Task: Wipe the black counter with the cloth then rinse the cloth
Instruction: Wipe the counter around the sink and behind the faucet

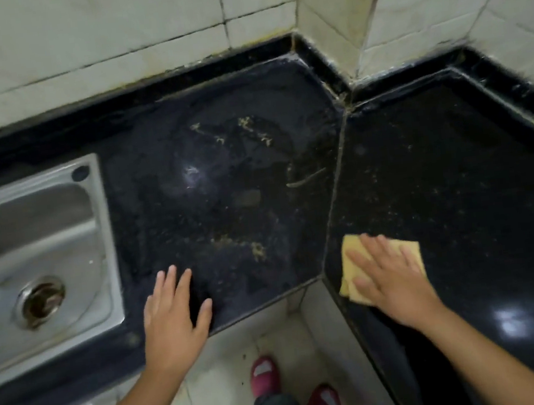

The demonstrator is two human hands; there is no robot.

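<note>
From the head view, your right hand (389, 280) lies flat with straight, spread fingers, its grip open, pressing the yellow cloth (354, 264) onto the right-hand slab of the black worktop (457, 187), near its front edge. Your left hand (172, 316) rests open, fingers straight, on the dusty, streaked corner slab beside the steel sink (41, 248). Below, red slippers (265, 374) stand on the tiled floor (224, 367).
</note>
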